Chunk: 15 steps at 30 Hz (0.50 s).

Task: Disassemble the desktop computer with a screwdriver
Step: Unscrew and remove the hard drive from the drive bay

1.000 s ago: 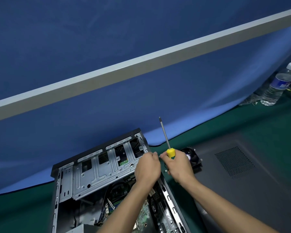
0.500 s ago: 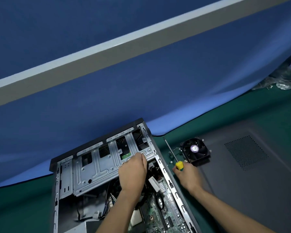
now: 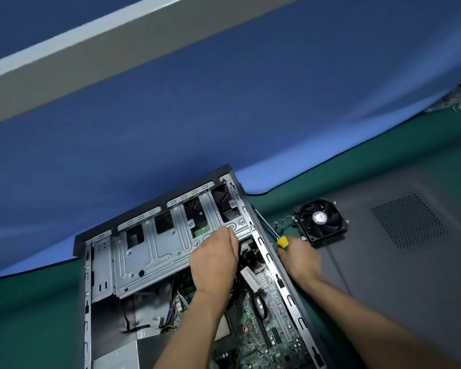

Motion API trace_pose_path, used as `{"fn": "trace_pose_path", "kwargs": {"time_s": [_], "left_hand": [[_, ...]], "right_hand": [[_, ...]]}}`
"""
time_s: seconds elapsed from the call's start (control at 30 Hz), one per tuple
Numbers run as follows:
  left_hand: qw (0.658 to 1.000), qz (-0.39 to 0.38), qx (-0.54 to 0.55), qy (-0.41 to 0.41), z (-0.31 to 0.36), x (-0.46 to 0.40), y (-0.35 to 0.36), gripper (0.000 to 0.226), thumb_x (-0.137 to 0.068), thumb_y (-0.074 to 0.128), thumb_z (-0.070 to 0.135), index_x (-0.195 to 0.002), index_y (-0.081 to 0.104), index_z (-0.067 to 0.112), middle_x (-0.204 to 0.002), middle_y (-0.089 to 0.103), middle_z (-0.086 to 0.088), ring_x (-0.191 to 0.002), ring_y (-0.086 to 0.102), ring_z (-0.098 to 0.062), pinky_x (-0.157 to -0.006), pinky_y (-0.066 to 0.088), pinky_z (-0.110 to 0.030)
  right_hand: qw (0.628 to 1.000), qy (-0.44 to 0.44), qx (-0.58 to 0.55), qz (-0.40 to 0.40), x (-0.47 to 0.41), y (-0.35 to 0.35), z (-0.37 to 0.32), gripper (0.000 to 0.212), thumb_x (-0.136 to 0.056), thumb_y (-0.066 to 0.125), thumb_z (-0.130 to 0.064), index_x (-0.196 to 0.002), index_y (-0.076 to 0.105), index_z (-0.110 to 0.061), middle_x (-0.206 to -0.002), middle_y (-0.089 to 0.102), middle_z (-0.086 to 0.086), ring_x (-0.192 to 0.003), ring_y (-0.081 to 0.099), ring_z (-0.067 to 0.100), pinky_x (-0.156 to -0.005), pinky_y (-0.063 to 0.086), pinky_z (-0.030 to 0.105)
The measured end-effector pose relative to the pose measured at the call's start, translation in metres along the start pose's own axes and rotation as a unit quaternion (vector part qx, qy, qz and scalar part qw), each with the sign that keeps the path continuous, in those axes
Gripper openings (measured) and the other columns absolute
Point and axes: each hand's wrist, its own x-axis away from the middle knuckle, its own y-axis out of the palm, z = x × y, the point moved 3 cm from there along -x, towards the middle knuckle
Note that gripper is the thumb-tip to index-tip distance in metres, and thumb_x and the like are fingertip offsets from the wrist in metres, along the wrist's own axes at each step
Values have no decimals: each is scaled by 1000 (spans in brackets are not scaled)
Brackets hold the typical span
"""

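Note:
An open desktop computer case (image 3: 91, 275) lies on the green table. Its silver drive cage (image 3: 155, 249) spans the far end and the green motherboard (image 3: 272, 315) shows below. My left hand (image 3: 214, 259) reaches into the case at the right end of the drive cage, fingers curled over its edge; what they grip is hidden. My right hand (image 3: 300, 258) rests outside the case's right wall and holds the yellow-handled screwdriver (image 3: 282, 241), whose shaft lies low along the wall, pointing away.
A black cooler fan (image 3: 321, 219) with its wires sits on the grey side panel (image 3: 399, 262) to the right of the case. A blue cloth (image 3: 224, 115) hangs behind the table. Crumpled plastic (image 3: 455, 98) lies at the far right edge.
The screwdriver dropped from upright above the case to lying low beside its right wall. My left hand moved down onto the drive cage edge. The camera tilted, and the water bottle left the view.

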Motion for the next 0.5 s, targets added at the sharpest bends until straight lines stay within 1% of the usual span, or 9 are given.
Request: {"fn": "trace_pose_path", "kwargs": {"time_s": [0.07,0.13,0.2,0.27,0.37,0.43,0.5], "left_hand": [[1000,-3,-2,0,0,0,0,42,-64,83,7,-51,44,15,-47,20,11,-36,13,-9,-45,-4,-10],[1000,-3,1,0,0,0,0,42,-64,82,7,-51,44,15,-47,20,11,-35,13,-9,-45,-3,-9],[1000,-7,4,-1,-1,1,1,41,-65,82,7,-52,44,16,-46,21,12,-35,14,-8,-44,-2,-9],[1000,-10,8,-2,-1,2,1,40,-67,81,7,-52,44,16,-45,22,12,-34,15,-8,-43,1,-8],[1000,-5,15,-5,-1,3,0,38,-72,77,7,-53,45,15,-44,25,10,-33,18,-9,-42,6,-9],[1000,0,23,-16,-2,3,2,35,-76,73,8,-54,47,14,-44,28,9,-33,22,-11,-41,9,-11],[999,-10,28,-38,-3,5,7,31,-85,64,11,-59,48,14,-45,35,7,-34,30,-13,-39,14,-15]], "right_hand": [[1000,3,-21,5,1,-2,0,19,-93,55,-33,-89,57,-15,-81,65,3,-75,59,25,-62,39,28],[998,1,-65,4,6,-5,2,24,-93,53,-37,-84,53,-15,-74,62,1,-70,58,24,-62,45,31],[998,-13,-68,-3,13,-8,7,25,-94,49,-36,-83,53,-14,-73,62,2,-69,59,24,-62,47,32],[999,-31,-17,-22,20,-13,12,26,-94,46,-35,-81,54,-13,-76,64,5,-70,59,25,-61,44,30],[991,-76,108,-32,25,-18,14,31,-93,41,-35,-73,53,-16,-87,68,9,-79,61,30,-64,38,31],[975,-102,194,-24,27,-19,10,36,-96,36,-41,-78,57,-17,-92,69,6,-83,64,28,-66,38,31],[961,-111,254,-24,29,-16,10,44,-98,30,-46,-80,59,-19,-91,69,2,-78,64,23,-63,37,29]]}}
